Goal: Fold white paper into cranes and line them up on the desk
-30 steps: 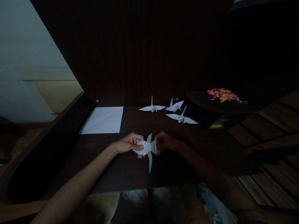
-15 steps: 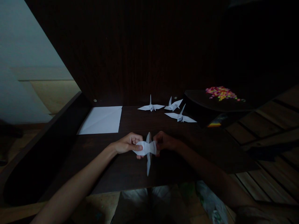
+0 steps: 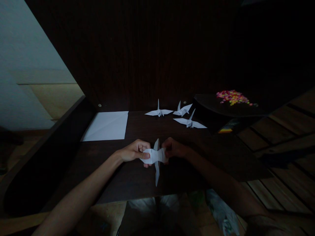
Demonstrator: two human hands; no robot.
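Fingers [image 3: 146, 156] of my left hand [image 3: 134, 152] pinch the crane [image 3: 157, 155] at left; my right hand [image 3: 176, 148], shadowed, seems to pinch it opposite; its long axis runs away from me.

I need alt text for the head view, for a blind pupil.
A left hand and right hand hold a folded white paper figure over a dark wooden desktop; beyond sit three folded white paper cranes, with a flat white paper sheet left of them.
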